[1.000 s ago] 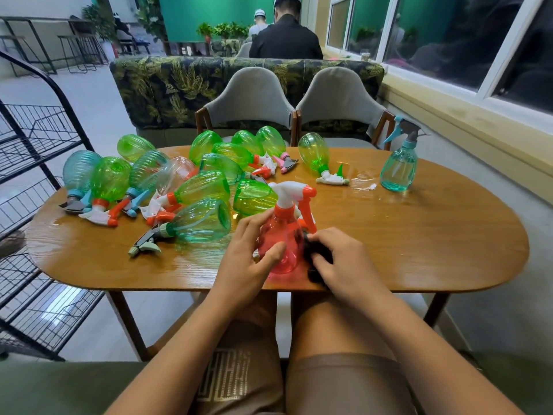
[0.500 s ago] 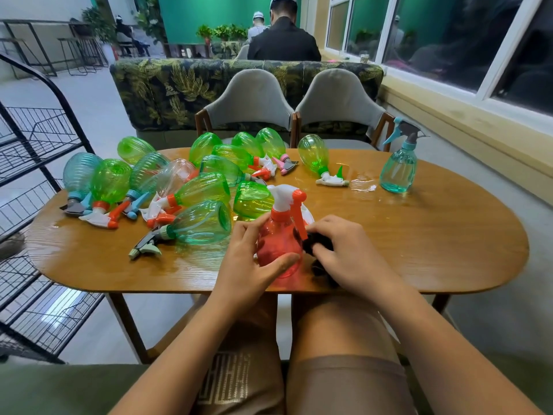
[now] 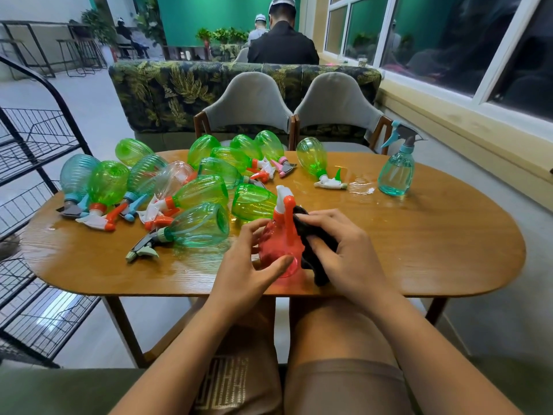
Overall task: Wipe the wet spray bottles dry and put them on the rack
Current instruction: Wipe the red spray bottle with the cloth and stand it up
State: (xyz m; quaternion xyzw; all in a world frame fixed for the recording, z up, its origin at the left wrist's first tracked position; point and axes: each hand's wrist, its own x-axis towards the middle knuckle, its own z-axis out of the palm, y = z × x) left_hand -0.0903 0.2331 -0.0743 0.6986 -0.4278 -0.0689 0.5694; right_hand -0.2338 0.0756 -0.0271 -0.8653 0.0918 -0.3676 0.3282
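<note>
A red spray bottle point(image 3: 276, 244) with an orange and white trigger head stands upright near the table's front edge. My left hand point(image 3: 248, 268) grips its body from the left, thumb across the front. My right hand point(image 3: 344, 250) holds a black cloth point(image 3: 311, 247) and presses it against the bottle's right side. Several green, teal and clear spray bottles point(image 3: 197, 226) lie on their sides over the left and middle of the wooden table point(image 3: 419, 250). The black wire rack point(image 3: 33, 181) stands at the far left, beside the table.
A teal spray bottle point(image 3: 396, 172) stands upright at the table's back right, with a puddle of water point(image 3: 360, 187) to its left. Two grey chairs point(image 3: 338, 106) face me across the table. People sit beyond a leaf-patterned sofa back. Windows run along the right.
The red bottle has turned in my left hand, its trigger now facing away. My right hand with the cloth has risen from the bottle's base to its upper side.
</note>
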